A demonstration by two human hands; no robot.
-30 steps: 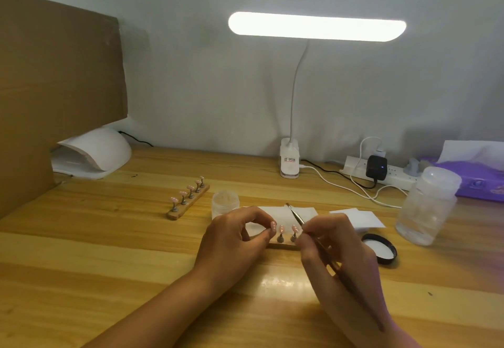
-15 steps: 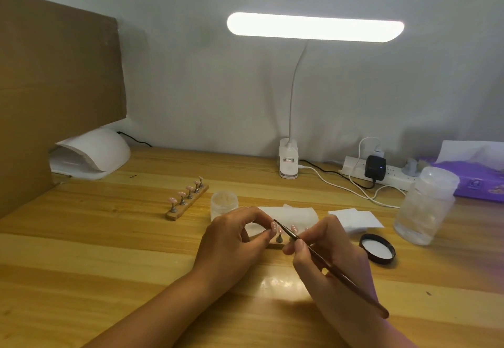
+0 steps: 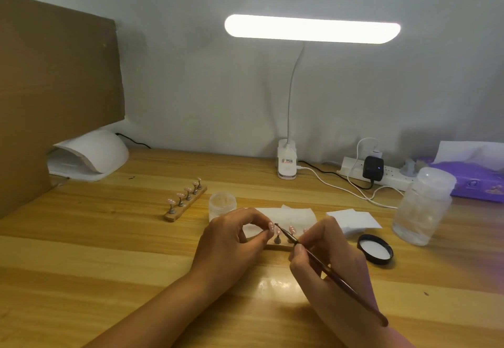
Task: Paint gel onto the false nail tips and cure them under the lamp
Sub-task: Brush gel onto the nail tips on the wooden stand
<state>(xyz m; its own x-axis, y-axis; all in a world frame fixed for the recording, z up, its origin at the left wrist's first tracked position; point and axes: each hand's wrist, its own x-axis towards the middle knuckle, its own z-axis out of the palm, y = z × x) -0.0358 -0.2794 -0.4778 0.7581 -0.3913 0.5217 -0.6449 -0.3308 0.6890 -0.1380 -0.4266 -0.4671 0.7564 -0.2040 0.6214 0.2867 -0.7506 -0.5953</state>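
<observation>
Now that the brush point(image 3: 338, 280), pinched in the right hand point(image 3: 327, 274), has swung down onto a tip point(image 3: 278, 230), painting seems to resume; the left hand point(image 3: 231, 241) pinches the end of the stand point(image 3: 281, 247).

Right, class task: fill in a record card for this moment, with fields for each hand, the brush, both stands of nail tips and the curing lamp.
left hand: fingertips seem to pinch the left end of the near stand
right hand: holds the brush like a pen
brush tip: on a nail tip of the near stand
far stand: five tips, no hand on it
curing lamp: back left of the desk, apart from both stands
small jar: behind the left hand
</observation>
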